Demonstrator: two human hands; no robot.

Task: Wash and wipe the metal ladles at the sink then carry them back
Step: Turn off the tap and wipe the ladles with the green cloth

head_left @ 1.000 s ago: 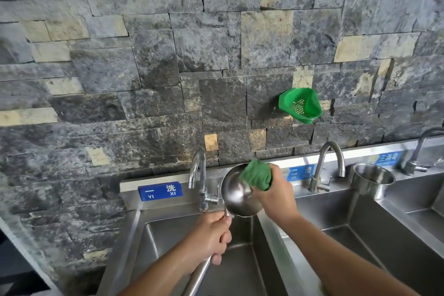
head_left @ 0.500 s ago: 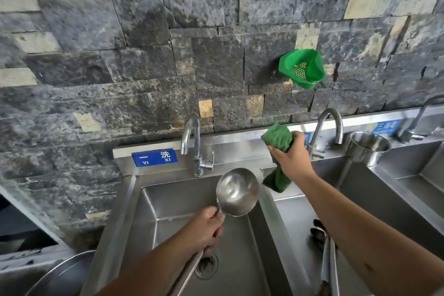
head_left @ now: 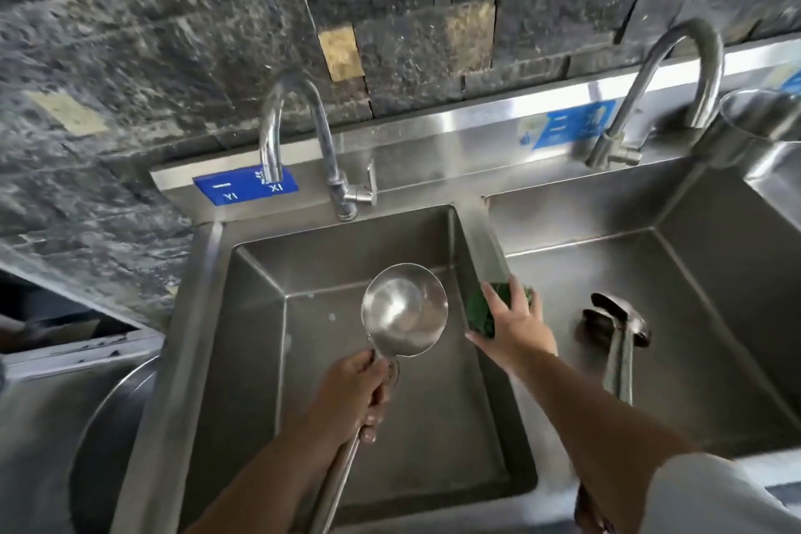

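The ladle (head_left: 404,309) is over the left basin (head_left: 260,317), its handle gripped by the left hand (head_left: 353,392) so drips fall inside. The right hand (head_left: 513,323) fingers press the green cloth (head_left: 479,312) on the divider, probably parking it. Two ladles (head_left: 620,330) wait in the right basin.

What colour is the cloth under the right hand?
Green; the cloth shows in the head view, pressed on the sink divider under the right hand.

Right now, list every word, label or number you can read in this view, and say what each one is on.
"YI" and "XI": white letters on the blue rectangular sign on the steel backsplash, behind the left chrome faucet.
White characters above them: blurred, partly hidden by the spout.
Second blue sign by the right chrome faucet: too blurred to read.
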